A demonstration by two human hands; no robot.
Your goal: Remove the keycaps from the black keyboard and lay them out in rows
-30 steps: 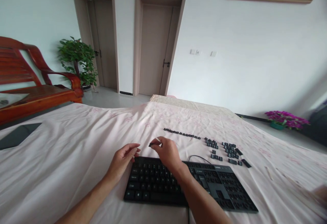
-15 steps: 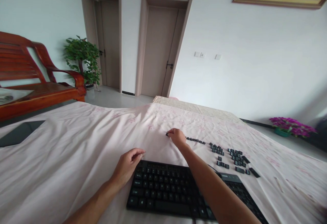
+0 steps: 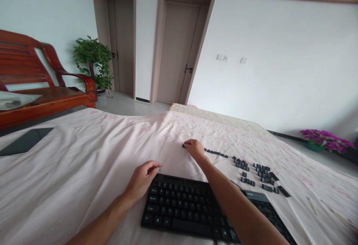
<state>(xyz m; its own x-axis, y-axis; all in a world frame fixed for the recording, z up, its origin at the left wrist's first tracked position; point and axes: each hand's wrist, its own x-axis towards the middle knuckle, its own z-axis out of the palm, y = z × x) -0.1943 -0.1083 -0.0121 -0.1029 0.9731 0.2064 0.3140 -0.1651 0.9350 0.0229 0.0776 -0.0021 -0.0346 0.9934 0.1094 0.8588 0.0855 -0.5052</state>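
My right hand (image 3: 195,148) reaches far forward over the cloth, its fingers pinched at a small black keycap (image 3: 184,145) at the left end of a row of keycaps (image 3: 216,153). Its forearm crosses above the black keyboard (image 3: 179,204) and hides part of it. By the keyboard's upper left corner, my left hand (image 3: 144,176) rests with thumb and fingers curled together; whether anything is between them cannot be seen. Most keys of the main block are in place. More loose keycaps (image 3: 241,163) lie in groups to the right, including a few long ones (image 3: 284,191).
A pink flowered cloth (image 3: 112,163) with folds covers the surface. A dark flat panel (image 3: 26,140) lies at the left. Thin sticks (image 3: 311,204) lie at the right. Beyond stand a wooden bench (image 3: 50,88), a potted plant (image 3: 93,60) and purple flowers (image 3: 326,140).
The view has shifted slightly, so things sit a little further right. My right hand stays at the row's left end, and my left hand stays by the keyboard corner.
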